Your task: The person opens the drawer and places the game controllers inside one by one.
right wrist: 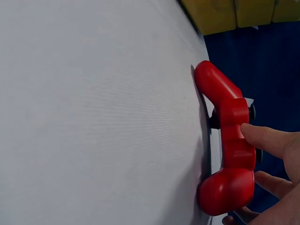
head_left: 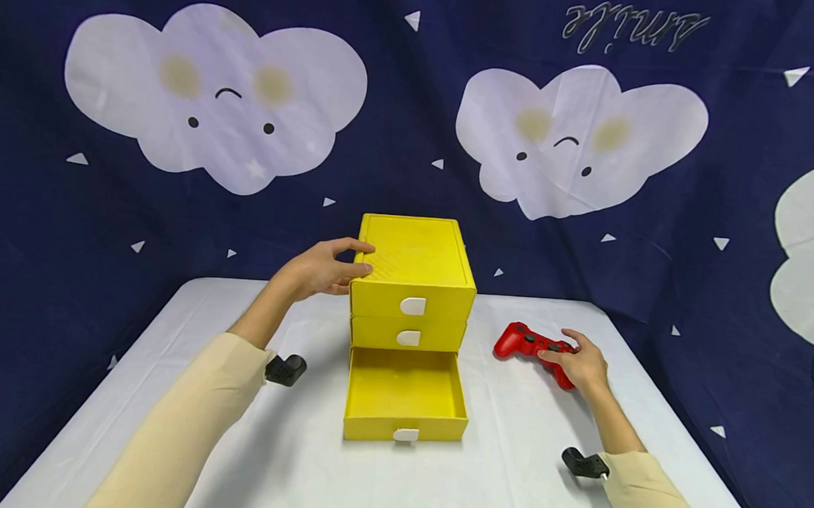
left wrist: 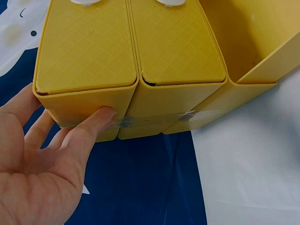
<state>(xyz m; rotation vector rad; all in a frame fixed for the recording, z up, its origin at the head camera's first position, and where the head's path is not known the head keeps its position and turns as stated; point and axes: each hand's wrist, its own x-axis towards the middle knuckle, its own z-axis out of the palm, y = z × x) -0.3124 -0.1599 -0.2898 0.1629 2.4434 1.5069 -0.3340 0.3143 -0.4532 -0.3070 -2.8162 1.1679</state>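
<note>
A yellow three-drawer box [head_left: 414, 254] stands on the table, its two upper drawers closed and its bottom drawer [head_left: 401, 393] pulled out and empty. My left hand [head_left: 325, 268] rests against the upper left of the box; two digits lie over the top's edge. In the left wrist view a fingertip [left wrist: 110, 112] presses the box's side wall. On the table to the right, my right hand [head_left: 582, 364] pinches a red game controller [head_left: 514, 340] across its middle. The thumb [right wrist: 251, 133] touches its near edge in the right wrist view; the other fingers are partly hidden.
White cloth covers the table [head_left: 506, 470]. Behind it hangs a dark blue curtain [head_left: 408, 114] with clouds. White tabs serve as drawer pulls [head_left: 413, 306]. Tape [left wrist: 159, 121] runs along the box's side. Black wrist cameras [head_left: 286, 370] sit on both sleeves.
</note>
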